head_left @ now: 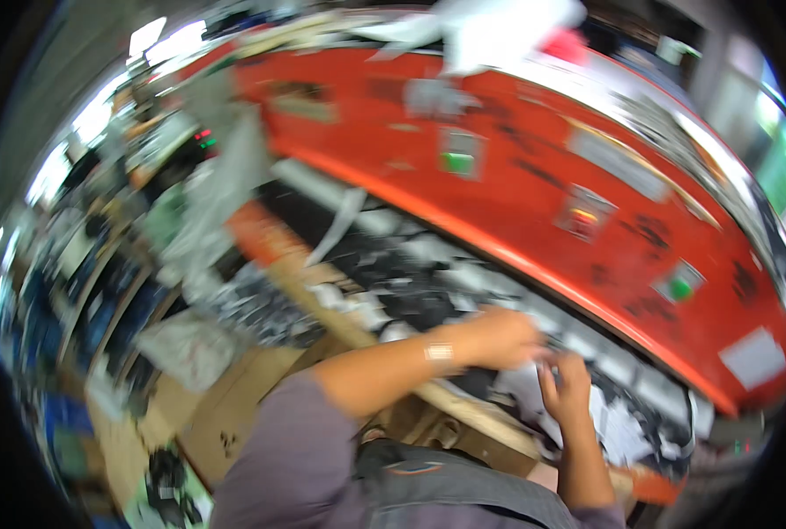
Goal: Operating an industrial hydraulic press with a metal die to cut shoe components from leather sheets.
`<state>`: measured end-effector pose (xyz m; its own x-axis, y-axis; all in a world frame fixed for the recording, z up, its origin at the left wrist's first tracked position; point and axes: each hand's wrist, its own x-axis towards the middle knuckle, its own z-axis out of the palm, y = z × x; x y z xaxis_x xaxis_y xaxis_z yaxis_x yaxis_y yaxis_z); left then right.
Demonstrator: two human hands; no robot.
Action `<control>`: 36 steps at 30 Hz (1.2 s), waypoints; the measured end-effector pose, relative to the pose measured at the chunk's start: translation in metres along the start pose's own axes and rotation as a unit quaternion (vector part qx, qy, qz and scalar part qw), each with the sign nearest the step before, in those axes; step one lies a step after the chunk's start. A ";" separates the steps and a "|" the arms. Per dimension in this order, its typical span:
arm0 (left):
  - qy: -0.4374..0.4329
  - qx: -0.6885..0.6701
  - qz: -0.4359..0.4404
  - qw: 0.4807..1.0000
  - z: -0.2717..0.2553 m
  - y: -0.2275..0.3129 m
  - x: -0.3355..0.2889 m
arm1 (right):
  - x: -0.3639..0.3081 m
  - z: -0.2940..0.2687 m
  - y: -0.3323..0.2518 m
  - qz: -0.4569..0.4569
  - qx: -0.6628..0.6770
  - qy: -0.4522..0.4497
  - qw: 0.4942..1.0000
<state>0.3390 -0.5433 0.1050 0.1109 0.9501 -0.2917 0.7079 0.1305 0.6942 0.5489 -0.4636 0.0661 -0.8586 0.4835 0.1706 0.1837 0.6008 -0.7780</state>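
Note:
My left hand point(504, 339), a pale band at its wrist, reaches in with its fingers drawn together. Close to its right is my right hand point(569, 386), fingers curled and the thumb raised. The fingertips of both hands nearly meet around a small dark spot, too blurred to name. Below the hands lies a long work surface strewn with white pieces point(620, 430) and dark pieces point(411, 304), perhaps cloth or paper. What either hand holds is hidden or smeared.
A long red machine panel point(516, 167) with green and red buttons runs behind the work surface. A wooden rail point(322, 309) edges its near side. To the left are a plastic bag point(190, 348), cardboard point(234, 401) and stacked dark goods point(93, 304).

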 end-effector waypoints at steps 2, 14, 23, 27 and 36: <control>0.071 0.014 0.121 0.990 -0.022 0.042 0.037 | -0.034 0.021 -0.025 0.065 0.007 -0.109 0.992; 0.034 0.291 0.373 0.881 -0.159 0.069 0.232 | 0.146 0.085 0.052 0.031 -0.165 0.063 0.984; 0.042 -0.160 0.095 0.982 -0.093 -0.212 0.184 | 0.183 0.062 0.127 0.164 -0.110 -0.221 0.955; 0.127 -0.342 0.043 0.930 -0.084 -0.234 0.194 | 0.248 0.024 0.152 0.077 -0.216 0.192 0.954; 0.160 -0.283 0.148 0.934 -0.052 -0.250 0.295 | 0.289 0.024 0.207 0.259 -0.166 0.212 0.928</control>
<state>0.1580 -0.2804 -0.1205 -0.0349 0.9925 0.1170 0.1864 -0.1085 0.9765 0.3273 -0.2149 -0.0608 -0.3616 0.9266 0.1037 0.7170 0.3474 -0.6043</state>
